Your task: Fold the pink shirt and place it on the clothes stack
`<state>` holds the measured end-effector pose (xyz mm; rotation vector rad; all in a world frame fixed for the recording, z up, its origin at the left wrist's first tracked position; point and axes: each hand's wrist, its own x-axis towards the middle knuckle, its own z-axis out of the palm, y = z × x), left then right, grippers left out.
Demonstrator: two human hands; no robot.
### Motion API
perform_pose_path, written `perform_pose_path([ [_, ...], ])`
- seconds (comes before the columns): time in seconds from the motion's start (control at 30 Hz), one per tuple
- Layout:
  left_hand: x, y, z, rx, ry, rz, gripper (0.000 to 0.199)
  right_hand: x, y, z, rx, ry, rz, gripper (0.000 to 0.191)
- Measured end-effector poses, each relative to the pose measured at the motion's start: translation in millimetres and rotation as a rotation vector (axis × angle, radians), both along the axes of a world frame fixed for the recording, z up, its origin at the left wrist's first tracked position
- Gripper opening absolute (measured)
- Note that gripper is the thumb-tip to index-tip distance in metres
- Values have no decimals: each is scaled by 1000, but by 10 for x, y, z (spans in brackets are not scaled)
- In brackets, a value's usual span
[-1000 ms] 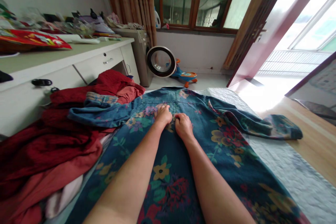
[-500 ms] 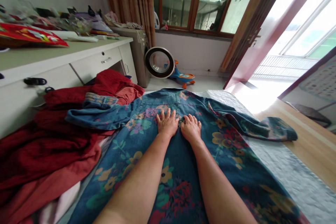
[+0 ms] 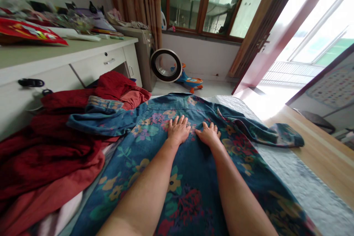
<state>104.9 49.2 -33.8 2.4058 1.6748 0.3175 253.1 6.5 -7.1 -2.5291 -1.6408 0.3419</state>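
Note:
A blue denim shirt point(image 3: 190, 166) printed with flowers lies spread out, back side up, its collar end away from me. My left hand point(image 3: 178, 129) rests flat on its upper back, fingers spread. Just right of it, my right hand point(image 3: 208, 134) also lies on the cloth with its fingers apart. Neither hand grips the fabric. The left sleeve point(image 3: 107, 120) reaches over a heap of red clothes point(image 3: 63, 143), and the right sleeve point(image 3: 265, 131) stretches out to the right, its cuff over the wooden surface.
Under the shirt is a pale quilted cover point(image 3: 287, 162), with a wooden surface point(image 3: 312, 132) to its right. A cluttered desk point(image 3: 91, 49) stands at left. Beyond are a washing machine with its round door point(image 3: 166, 65) open, a blue ride-on toy point(image 3: 189, 80) and an open door point(image 3: 251, 62).
My right hand has slid to the right across the shirt, widening the gap between the hands, and its fingers have spread. My left hand has shifted slightly right. The view has turned a little.

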Motion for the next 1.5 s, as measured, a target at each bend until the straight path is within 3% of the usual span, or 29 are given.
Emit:
perform_pose_path([
  [0.17,14,-12,41,-25,10,-2,57,198,154,240,-57,12,22,44],
  [0.27,30,-10,45,-29,13,-3,55,317,296,334,-18,-16,25,38],
  [0.43,52,-10,34,-20,29,-26,54,471,469,205,243,-157,255,49],
  [0.6,54,-37,36,13,49,-18,53,734,528,87,98,-221,409,46],
  [0.8,53,-35,32,4,50,-13,53,936,923,306,10,-202,222,30],
  [0.93,54,-28,31,-9,47,-8,53,1035,1243,391,51,-177,131,33],
  [1.13,59,-43,66,-42,29,-21,65,1141,1551,324,72,-116,54,52],
  [1.3,59,-39,59,-40,37,-14,66,1087,1684,228,35,-82,53,38],
  [1.5,62,-33,25,-33,39,-13,68,1046,1733,305,133,-109,-79,37],
])
